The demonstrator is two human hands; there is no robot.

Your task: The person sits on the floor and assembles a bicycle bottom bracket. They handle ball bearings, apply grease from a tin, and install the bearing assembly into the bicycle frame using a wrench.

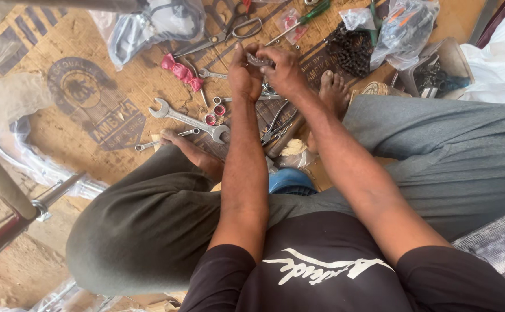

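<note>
My left hand [243, 74] and my right hand [284, 70] meet above a woven mat, both pinching a small clear plastic packet [259, 60] held between the fingertips. What the packet holds is too small to tell. Below the hands lie a large combination spanner [187, 119], a smaller spanner [165, 139], pliers [276, 127] and small pink rings [215, 114]. I sit on the floor with both knees bent and bare feet on the mat.
Scissors [229, 33] and a green-handled screwdriver [303, 19] lie beyond the hands. A pink cloth piece [181, 72], a bike chain heap [349, 51], plastic bags [405, 26] and a box of parts [437, 72] surround them. A bicycle frame tube [9, 196] stands at left.
</note>
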